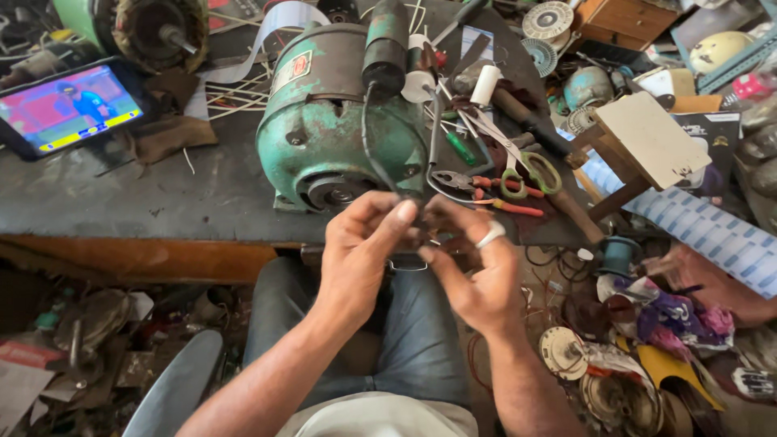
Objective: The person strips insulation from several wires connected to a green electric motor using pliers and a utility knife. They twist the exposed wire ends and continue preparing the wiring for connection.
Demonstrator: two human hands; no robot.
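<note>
My left hand (361, 257) and my right hand (472, 267) meet just in front of the workbench edge, fingertips pinched together on a black wire (371, 137). That wire runs up to a green electric motor (336, 121) standing on the dark bench (121, 186). A black cylinder (385, 47) lies on top of the motor. My right hand wears a pale ring. What exactly sits between the fingertips is hidden.
Scissors with green handles (526, 171), red-handled pliers (486, 188), screwdrivers and a white roll (486, 84) lie right of the motor. A phone (71, 107) with a lit screen lies at the left. A small wooden stool (639, 146) and scattered motor parts fill the right floor.
</note>
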